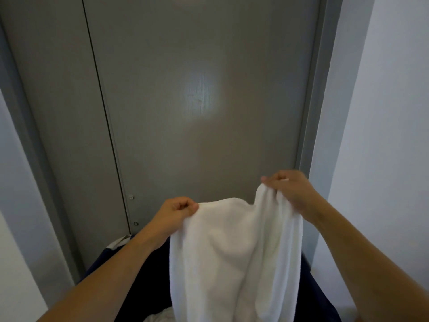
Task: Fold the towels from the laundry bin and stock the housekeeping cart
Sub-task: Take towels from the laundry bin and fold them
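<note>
A white towel (234, 256) hangs in front of me, held up by its top edge. My left hand (174, 213) pinches the towel's upper left corner. My right hand (290, 189) grips the upper right corner, a little higher and farther away. The cloth sags between the two hands and drapes down out of the frame. Below it is the dark navy laundry bin (148, 275), with a bit of white cloth (160, 316) showing inside at the bottom edge.
A grey door (197, 101) in a grey frame (320, 89) stands close ahead, just behind the bin. White walls (383, 135) flank it on both sides. The housekeeping cart is out of view.
</note>
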